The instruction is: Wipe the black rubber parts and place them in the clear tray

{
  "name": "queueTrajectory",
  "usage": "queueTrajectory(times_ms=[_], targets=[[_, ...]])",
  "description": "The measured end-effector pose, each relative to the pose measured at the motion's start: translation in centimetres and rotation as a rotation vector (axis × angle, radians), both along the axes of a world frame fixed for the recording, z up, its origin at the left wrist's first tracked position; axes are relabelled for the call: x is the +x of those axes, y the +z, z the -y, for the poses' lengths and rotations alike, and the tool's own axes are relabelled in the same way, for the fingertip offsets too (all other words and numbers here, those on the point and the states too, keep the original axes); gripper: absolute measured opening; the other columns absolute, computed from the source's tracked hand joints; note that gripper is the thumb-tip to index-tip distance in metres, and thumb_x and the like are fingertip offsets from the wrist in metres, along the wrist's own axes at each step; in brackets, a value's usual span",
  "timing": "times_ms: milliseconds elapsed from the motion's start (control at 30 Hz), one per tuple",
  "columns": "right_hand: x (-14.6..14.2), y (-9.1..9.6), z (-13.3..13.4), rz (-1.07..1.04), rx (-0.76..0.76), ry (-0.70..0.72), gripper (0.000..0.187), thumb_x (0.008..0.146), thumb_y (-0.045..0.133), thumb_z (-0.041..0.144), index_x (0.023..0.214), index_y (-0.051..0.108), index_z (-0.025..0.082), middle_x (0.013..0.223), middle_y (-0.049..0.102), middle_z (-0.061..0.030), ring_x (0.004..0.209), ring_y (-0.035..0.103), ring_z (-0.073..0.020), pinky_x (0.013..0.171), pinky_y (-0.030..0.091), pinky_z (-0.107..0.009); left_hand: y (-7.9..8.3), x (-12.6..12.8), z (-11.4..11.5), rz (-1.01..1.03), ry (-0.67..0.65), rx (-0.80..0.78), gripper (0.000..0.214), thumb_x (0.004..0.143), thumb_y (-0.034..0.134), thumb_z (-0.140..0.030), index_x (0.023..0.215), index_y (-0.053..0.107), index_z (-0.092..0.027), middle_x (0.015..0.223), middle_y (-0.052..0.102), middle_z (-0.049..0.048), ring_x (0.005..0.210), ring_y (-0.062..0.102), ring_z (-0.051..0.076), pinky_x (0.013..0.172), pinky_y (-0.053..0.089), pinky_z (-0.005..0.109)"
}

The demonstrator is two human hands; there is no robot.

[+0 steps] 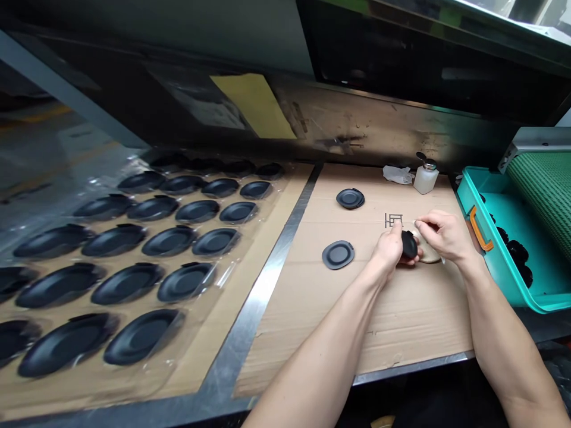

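Note:
My left hand (393, 246) is closed around a small black plastic part (408, 244), held tilted just above the cardboard. To its right, my right hand (441, 235) has its thumb and forefinger pinched together. A tiny whitish bit shows at those fingertips, too small to name. Under the right hand lies a pale, roundish pad or cloth (429, 254), partly hidden by the fingers. Left of my hands, a dark grey, rounded plate-like part (338, 254) lies flat. A similar black part (350, 198) lies farther back.
Clear plastic trays on the left hold rows of black parts (176, 241). A white pump bottle (425, 177) and a crumpled white tissue (398, 174) stand behind my hands. At right, a teal bin (499, 279) with an orange handle contains black pieces, beside a green conveyor belt (546, 184).

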State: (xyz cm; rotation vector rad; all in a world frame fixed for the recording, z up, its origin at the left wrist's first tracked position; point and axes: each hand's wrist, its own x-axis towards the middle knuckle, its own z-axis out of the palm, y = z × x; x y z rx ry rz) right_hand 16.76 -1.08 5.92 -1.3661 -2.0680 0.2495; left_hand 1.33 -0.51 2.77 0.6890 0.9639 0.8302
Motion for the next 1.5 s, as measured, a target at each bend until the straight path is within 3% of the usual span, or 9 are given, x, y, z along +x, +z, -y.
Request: queueTrajectory(times_ms=[200, 433, 800, 1033, 1267, 1500], targets=[[-0.3, -1.0, -0.4, -0.074, -0.029, -0.113, 0.021, 0.093, 0.058, 0.029, 0.087, 0.075, 0.019, 0.084, 0.072, -0.0045, 0.077, 0.064, -0.0170, 0.071, 0.045, -0.027, 1.0, -2.1, -1.3, 0.391, 0.087, -0.320, 0.053, 0.105, 0.020, -0.036, 0.102, 0.061, -0.002, 0.071, 0.070, 0.0175, 0.050, 0.063, 0.014, 0.045, 0.052, 0.020], [-0.8, -1.4, -0.4, -0.128, -0.052, -0.057, 0.024, 0.098, 0.053, 0.032, 0.100, 0.074, 0.021, 0.099, 0.075, -0.0043, 0.089, 0.068, -0.0173, 0.080, 0.048, -0.027, 0.8, -2.4, -1.6, 0.433, 0.090, -0.361, 0.053, 0.105, 0.022, -0.036, 0.108, 0.061, 0.001, 0.076, 0.070, 0.0194, 0.054, 0.065, 0.016, 0.046, 0.054, 0.020], [-1.3, -1.7, -0.2, 0.093, -0.053, 0.021, 0.018, 0.095, 0.058, 0.027, 0.098, 0.075, 0.022, 0.093, 0.074, -0.0043, 0.083, 0.065, -0.0171, 0.077, 0.046, -0.027, 0.9, -1.1, -0.6, 0.202, 0.027, -0.225, 0.047, 0.105, 0.025, -0.039, 0.091, 0.059, -0.011, 0.059, 0.064, 0.0085, 0.044, 0.062, 0.017, 0.041, 0.052, 0.025], [-1.5, -1.7, -0.2, 0.212, -0.096, 0.033, 0.022, 0.094, 0.054, 0.022, 0.090, 0.076, 0.020, 0.086, 0.073, -0.0060, 0.081, 0.064, -0.0181, 0.077, 0.044, -0.027, -0.3, 0.0, -0.2, -0.022, 0.038, -0.019, 0.053, 0.104, 0.033, -0.048, 0.081, 0.065, -0.012, 0.049, 0.061, 0.0068, 0.037, 0.057, 0.017, 0.036, 0.047, 0.025], [-1.6, -1.3, -0.2, 0.116, -0.188, 0.068, 0.023, 0.085, 0.056, 0.018, 0.068, 0.072, 0.019, 0.061, 0.069, 0.0007, 0.059, 0.058, -0.0115, 0.062, 0.040, -0.023, -1.0, -0.7, -0.2, -0.328, -0.074, 0.254, 0.069, 0.102, 0.032, -0.055, 0.055, 0.063, -0.014, 0.049, 0.064, 0.0124, 0.033, 0.054, 0.016, 0.033, 0.038, 0.024], [-1.4, -1.7, 0.0, -0.112, -0.350, 0.037, 0.020, 0.080, 0.056, 0.018, 0.072, 0.074, 0.016, 0.055, 0.067, 0.0026, 0.051, 0.059, -0.0094, 0.052, 0.040, -0.018, -0.9, -0.6, 0.0, -0.284, -0.058, 0.197, 0.065, 0.101, 0.036, -0.054, 0.062, 0.066, -0.013, 0.049, 0.064, 0.0109, 0.032, 0.054, 0.014, 0.032, 0.038, 0.021]])
